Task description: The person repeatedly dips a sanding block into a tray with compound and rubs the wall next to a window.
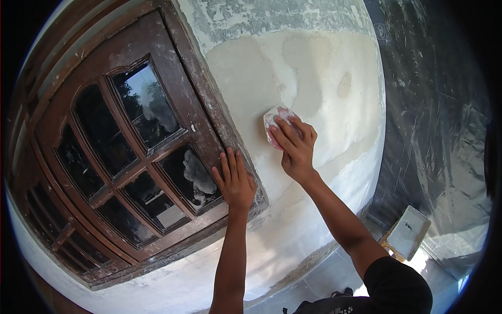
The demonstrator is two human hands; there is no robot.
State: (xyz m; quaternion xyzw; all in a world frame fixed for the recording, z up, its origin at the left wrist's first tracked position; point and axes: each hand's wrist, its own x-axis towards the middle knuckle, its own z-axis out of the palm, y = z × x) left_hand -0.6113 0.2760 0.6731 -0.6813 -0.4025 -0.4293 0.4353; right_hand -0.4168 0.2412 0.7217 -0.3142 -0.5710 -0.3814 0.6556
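Note:
My right hand presses a dusty pink-and-white piece of sandpaper against the patched wall, its fingers spread over the back of it. The sandpaper's face against the wall is hidden. To the left, my left hand lies flat with fingers stretched out on the edge of the brown wooden window frame, holding nothing. Between the two hands runs the frame's outer edge and a strip of pale filler.
Glass panes with white smears fill the window. Dark plastic sheeting hangs at the right, smudged with white. Below it a whitish rectangular container or stool top stands on the grey tiled floor.

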